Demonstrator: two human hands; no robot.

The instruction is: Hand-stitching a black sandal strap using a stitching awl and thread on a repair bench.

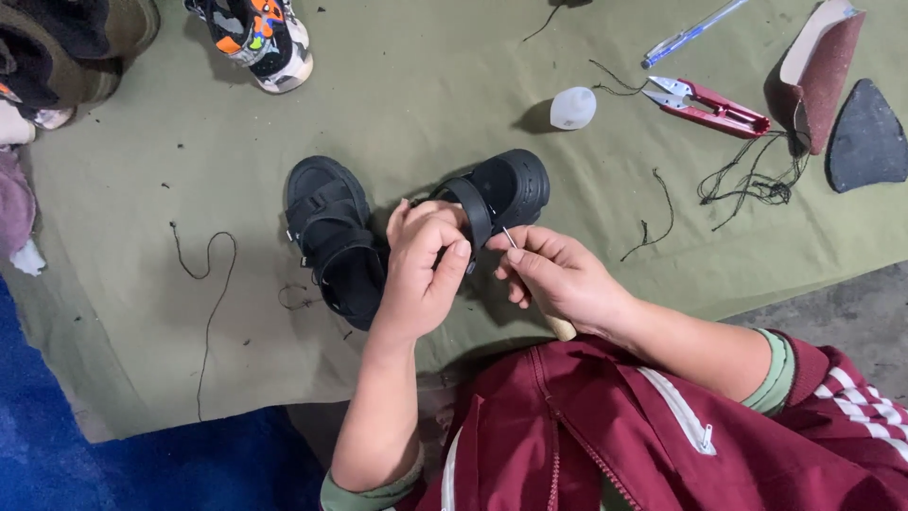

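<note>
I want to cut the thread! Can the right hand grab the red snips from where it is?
Probably yes. The red snips lie in the open on the green cloth, up and to the right, with nothing blocking them. But the right hand is busy holding a needle tool at the black sandal.

Your left hand [423, 265] sits at the centre of the view, fingers curled shut in a tight pinch — thumb pointing up along the knuckles, forearm rising straight from the bottom edge, bare to the elbow. Your right hand [553, 274] lies just beside it, touching at the fingertips, its thumb and forefinger pressed together in a fine grip — wrist angled in from the lower right, sleeve pushed back above the forearm.
</note>
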